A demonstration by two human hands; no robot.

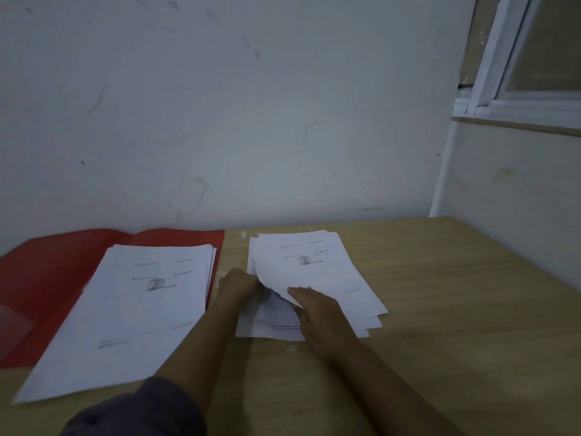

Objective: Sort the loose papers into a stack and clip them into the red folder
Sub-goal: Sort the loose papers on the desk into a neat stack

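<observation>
Pinching top sheet (314,272) in left hand (240,283) and right hand (314,306), both grips closed on it, to peel off loose pile (371,319) for stack (141,294) on red folder (47,272).

scuffed pale wall (220,105) behind a wooden table (456,309); white-framed window (518,58) upper right, dim light.

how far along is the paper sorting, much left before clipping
Done: a fairly neat stack lies on the open red folder. In hand: the left hand and right hand grip the curled near edge of the top sheet on the loose pile. Left: that fanned pile has several sheets to move over, and no clipping is visible yet.
</observation>
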